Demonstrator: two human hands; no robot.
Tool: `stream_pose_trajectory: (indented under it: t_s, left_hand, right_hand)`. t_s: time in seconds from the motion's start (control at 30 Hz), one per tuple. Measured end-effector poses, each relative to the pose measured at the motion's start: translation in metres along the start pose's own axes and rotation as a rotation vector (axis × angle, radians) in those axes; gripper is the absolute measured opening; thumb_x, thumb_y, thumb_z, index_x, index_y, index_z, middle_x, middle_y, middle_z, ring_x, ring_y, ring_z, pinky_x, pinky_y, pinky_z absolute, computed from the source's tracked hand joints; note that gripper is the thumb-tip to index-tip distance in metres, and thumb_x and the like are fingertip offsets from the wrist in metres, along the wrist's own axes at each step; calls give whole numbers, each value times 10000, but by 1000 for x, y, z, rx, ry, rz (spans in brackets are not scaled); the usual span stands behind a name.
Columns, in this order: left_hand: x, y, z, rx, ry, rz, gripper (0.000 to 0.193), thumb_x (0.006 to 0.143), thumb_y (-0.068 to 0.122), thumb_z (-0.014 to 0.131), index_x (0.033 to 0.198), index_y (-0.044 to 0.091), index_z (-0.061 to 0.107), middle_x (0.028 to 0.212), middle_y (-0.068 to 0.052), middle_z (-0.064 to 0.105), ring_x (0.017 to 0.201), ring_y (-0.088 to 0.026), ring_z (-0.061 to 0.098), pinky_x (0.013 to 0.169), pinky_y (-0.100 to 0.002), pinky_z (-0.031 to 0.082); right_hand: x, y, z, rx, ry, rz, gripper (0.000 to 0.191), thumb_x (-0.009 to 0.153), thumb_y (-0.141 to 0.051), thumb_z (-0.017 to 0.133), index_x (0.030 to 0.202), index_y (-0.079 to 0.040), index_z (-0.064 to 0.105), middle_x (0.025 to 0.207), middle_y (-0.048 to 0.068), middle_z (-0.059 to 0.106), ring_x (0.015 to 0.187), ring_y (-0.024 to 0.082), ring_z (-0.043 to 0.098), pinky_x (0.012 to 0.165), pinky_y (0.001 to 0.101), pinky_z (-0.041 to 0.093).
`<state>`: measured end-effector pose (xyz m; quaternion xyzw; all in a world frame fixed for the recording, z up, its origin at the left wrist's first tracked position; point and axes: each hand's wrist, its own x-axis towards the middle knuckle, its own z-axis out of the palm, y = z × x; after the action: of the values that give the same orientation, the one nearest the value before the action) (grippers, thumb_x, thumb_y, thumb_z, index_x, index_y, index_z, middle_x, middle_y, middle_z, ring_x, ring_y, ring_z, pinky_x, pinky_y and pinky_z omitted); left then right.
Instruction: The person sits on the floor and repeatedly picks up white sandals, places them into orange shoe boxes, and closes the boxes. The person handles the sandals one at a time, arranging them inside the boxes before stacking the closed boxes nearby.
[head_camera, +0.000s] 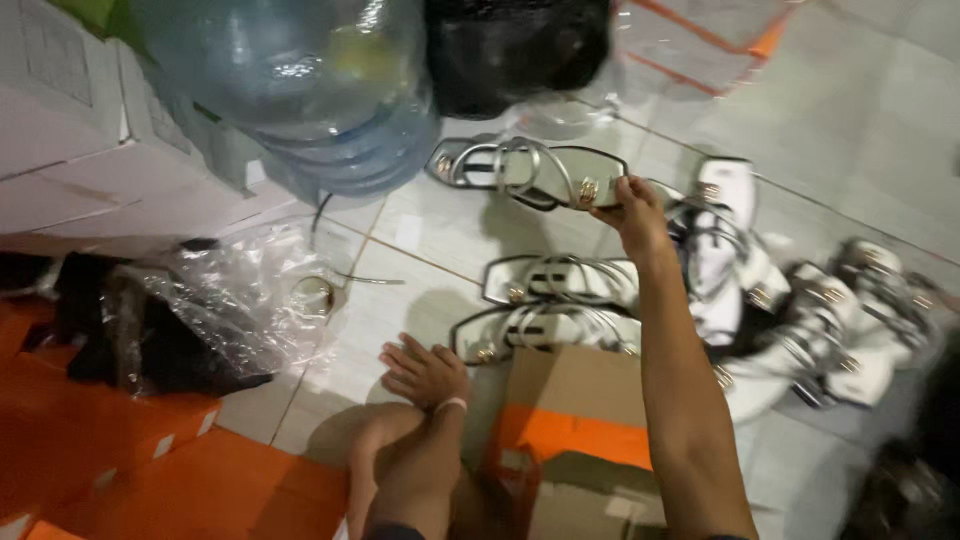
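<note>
Head view: right hand (634, 208) gripping silver sandal (525, 170), orange shoebox (575, 425) below.

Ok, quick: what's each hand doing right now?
Left hand: open, fingers spread, resting flat on the pale tiled floor, holding nothing.
Right hand: closed on a silver strappy flat sandal.

The pale tiled floor (440, 225) carries everything here. A big clear blue plastic water jug (310, 80) lies on it. Just right of the jug lies one silver strappy flat sandal (525, 170); below that, further from the jug, two matching sandals (555, 300) lie side by side. Far right of the jug sits a jumble of white strappy sandals (800, 310). Below the jug lies crumpled clear plastic wrap (215, 310), touching orange cardboard boxes (120, 440).
</note>
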<state>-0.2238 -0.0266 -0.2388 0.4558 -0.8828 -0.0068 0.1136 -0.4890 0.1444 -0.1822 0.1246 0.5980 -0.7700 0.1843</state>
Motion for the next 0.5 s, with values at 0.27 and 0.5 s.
stream_pose_trajectory:
  t_s: [0.27,0.5]
  left_hand:
    - [-3,-2,-47,-253,20,-25,779,901,441,578,1523,6,404,1582,-327,308,1474,-496,306,1099,-695,268]
    - [-51,-25,-94,-1635,-643,-254,686,987,461,551,1507,37,406,1457,-231,417,1328,-400,419,999,-583,344]
  right_hand:
    - [-197,-75,-127,22,144,-222,199,1055,-246,562,1126,-65,604,1027,-1,651,915,133,682,772,349,606]
    - [-381,28,-201,272,339,-284,171,1099,-251,601,1047,-93,640,882,49,690,694,133,650,645,277,533]
